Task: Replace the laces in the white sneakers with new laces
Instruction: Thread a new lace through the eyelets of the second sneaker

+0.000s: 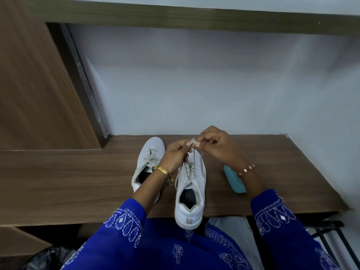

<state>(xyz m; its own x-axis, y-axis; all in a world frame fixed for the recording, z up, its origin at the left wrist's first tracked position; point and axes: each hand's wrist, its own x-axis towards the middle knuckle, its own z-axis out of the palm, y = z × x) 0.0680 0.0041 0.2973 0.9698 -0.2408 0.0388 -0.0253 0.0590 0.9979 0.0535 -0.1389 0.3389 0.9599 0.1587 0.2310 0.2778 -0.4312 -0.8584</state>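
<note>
- Pinching the lace (191,152) between them, the left hand (175,154) and right hand (216,145) meet above the nearer white sneaker (191,193); the fingers (188,144) of both are curled narrow on the raised lace end.
- The nearer sneaker stands on the desk (78,182), its heel over the front edge.
- The second white sneaker (145,164), laced, lies just beside it on the left.
- A teal object (233,180) sits under the right wrist.
- No brand or writing is readable.
</note>
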